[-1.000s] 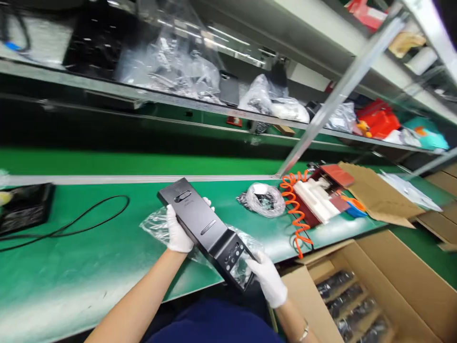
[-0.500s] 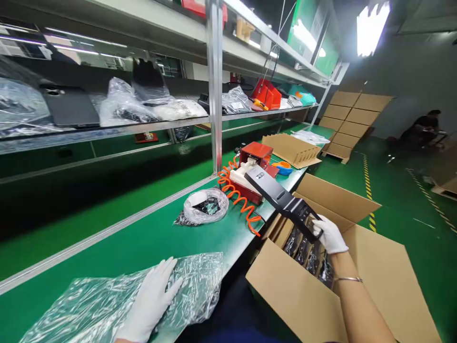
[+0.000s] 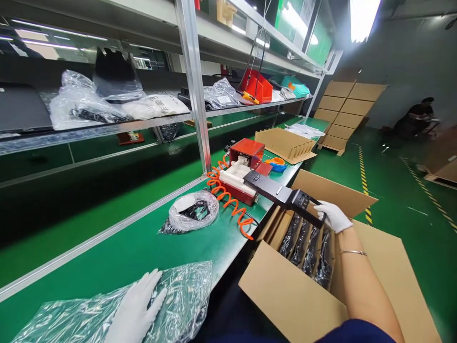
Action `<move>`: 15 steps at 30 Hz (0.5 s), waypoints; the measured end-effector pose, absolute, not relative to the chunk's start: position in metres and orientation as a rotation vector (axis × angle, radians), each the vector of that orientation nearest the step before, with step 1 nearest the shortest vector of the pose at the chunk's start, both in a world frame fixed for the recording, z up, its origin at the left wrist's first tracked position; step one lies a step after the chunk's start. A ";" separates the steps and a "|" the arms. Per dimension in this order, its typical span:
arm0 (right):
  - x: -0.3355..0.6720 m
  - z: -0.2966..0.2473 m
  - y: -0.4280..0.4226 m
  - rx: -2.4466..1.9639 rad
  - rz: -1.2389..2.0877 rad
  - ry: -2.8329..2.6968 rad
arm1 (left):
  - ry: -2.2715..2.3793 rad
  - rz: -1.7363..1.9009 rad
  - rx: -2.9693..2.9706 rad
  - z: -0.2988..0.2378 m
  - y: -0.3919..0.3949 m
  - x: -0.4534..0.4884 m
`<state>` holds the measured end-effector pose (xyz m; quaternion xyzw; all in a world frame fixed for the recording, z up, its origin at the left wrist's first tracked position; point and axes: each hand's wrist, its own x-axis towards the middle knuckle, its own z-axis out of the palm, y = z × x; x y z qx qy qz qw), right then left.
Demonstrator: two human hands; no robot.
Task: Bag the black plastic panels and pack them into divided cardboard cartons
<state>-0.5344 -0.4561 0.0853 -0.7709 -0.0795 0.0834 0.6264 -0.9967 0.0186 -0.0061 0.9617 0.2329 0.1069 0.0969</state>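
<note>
White-gloved, my left hand (image 3: 137, 309) lies flat on a clear plastic bag (image 3: 185, 290) at the near edge of the green bench, fingers stretched out. My right hand (image 3: 333, 216), also gloved, grips the near end of a long black plastic panel (image 3: 273, 188) with slots in it. The panel's far end is close to the white fixture of a red bench press (image 3: 246, 164); whether they touch I cannot tell. Under the panel stands an open cardboard box (image 3: 285, 290), holding several black parts wrapped in film (image 3: 309, 245) between dividers.
A coiled orange air hose (image 3: 228, 197) and a plastic bag of small black parts (image 3: 193, 209) lie on the bench. Behind the press are a blue and orange tape roll (image 3: 276, 164) and cardboard dividers (image 3: 285, 143). A metal shelf post (image 3: 194, 85) rises at the bench's back.
My right hand has brought the panel's far end lower, towards the press fixture, so the panel lies flatter. My left hand stays on the plastic bag. The view has shifted to the right.
</note>
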 end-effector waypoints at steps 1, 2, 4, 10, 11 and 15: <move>-0.530 0.087 -0.456 -1.771 0.243 -0.172 | 0.696 0.319 2.849 -0.006 0.018 -0.997; -0.526 0.088 -0.457 -1.776 0.281 -0.166 | 0.705 0.324 2.848 -0.005 0.018 -0.996; -0.519 0.090 -0.457 -1.784 0.342 -0.161 | 0.710 0.328 2.846 -0.004 0.018 -0.996; -0.506 0.093 -0.446 -1.793 0.337 -0.189 | 0.688 0.356 2.830 -0.001 0.018 -0.996; -0.504 0.094 -0.439 -1.791 0.302 -0.221 | 0.688 0.355 2.826 -0.001 0.018 -0.996; -0.494 0.093 -0.393 -1.783 0.117 -0.352 | 0.703 0.346 2.803 -0.002 0.018 -0.995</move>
